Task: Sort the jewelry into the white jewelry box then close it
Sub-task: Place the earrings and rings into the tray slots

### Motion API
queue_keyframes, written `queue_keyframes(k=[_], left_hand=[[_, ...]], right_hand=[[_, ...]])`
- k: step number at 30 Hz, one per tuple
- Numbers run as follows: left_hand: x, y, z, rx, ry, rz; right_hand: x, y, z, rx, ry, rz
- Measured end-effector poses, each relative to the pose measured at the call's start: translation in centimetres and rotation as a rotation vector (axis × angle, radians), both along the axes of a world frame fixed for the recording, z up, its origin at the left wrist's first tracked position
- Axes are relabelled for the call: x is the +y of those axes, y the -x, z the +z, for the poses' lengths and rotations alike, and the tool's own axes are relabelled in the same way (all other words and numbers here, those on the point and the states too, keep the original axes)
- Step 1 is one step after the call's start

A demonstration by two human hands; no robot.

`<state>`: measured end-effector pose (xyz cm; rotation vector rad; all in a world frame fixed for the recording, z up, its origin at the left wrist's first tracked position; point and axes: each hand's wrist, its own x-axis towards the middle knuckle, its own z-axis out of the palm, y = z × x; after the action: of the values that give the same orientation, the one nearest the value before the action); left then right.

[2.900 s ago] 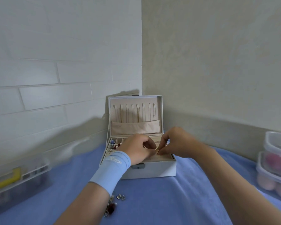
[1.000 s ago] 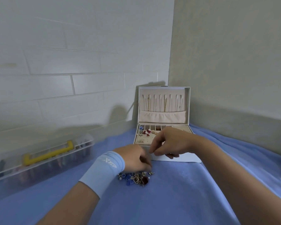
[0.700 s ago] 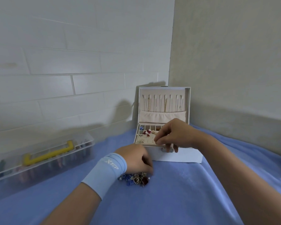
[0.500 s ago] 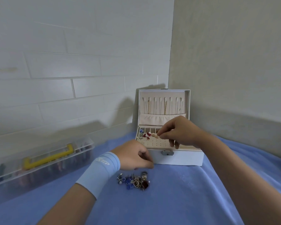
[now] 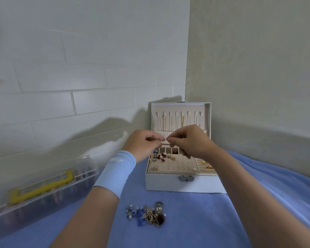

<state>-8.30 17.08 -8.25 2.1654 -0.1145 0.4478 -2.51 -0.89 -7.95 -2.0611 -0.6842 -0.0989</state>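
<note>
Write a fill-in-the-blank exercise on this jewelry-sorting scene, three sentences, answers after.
1. The lid of the white jewelry box stands ____.
2. The loose pile of mixed jewelry lies on the ____ cloth, in front of the box.
3. The clear plastic storage case at the left has a ____ handle.

Missing words: open; blue; yellow

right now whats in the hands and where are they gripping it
Cannot tell: left hand and right hand pinch fingertips together above the open jewelry box; anything held is too small to see.
</note>
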Motion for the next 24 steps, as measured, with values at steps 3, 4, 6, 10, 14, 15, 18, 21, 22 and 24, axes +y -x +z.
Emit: queue_keyframes(k=[3, 4, 6, 10, 14, 15, 18, 21, 22, 24], left_hand=[[-0.6, -0.7, -0.3, -0.029, 0.018, -0.001], [-0.6, -0.9, -0.5, -0.042, 0.018, 0.003], [-0.7, -1.1, -0.8, -0.055, 0.013, 0.001], [-0.2, -1.0, -1.2, -0.039, 0.024, -0.031], [0.5, -1.0, -1.3, -0.077, 0.016, -0.03], [0.6, -1.0, -1.3, -0.091, 0.021, -0.032], [0.8, -1.0, -1.3, -0.108, 0.048, -0.042], [1.0, -1.2, -1.4, -0.109, 0.072, -0.055], [1.0, -1.2, -1.4, -0.107, 0.08, -0.056], [1.0, -1.4, -1.5, -0.087, 0.088, -0.059]], right_hand=[[0.0, -0.1, -0.6, -0.008, -0.035, 0.01], [0.0, -0.2, -0.8, 0.0, -0.06, 0.025], [0.0, -0.4, -1.1, 0.033, -0.153, 0.05], [0.0, -0.6, -1.5, 0.084, -0.24, 0.08], [0.5, -0.6, -1.6, 0.107, -0.271, 0.097], [0.6, -0.6, -1.6, 0.115, -0.285, 0.1], [0.6, -0.6, -1.6, 0.135, -0.324, 0.112], [0.6, -0.7, -1.8, 0.152, -0.38, 0.122], [0.7, -0.7, -1.8, 0.147, -0.399, 0.123], [1.0, -0.6, -1.9, 0.106, -0.41, 0.119]])
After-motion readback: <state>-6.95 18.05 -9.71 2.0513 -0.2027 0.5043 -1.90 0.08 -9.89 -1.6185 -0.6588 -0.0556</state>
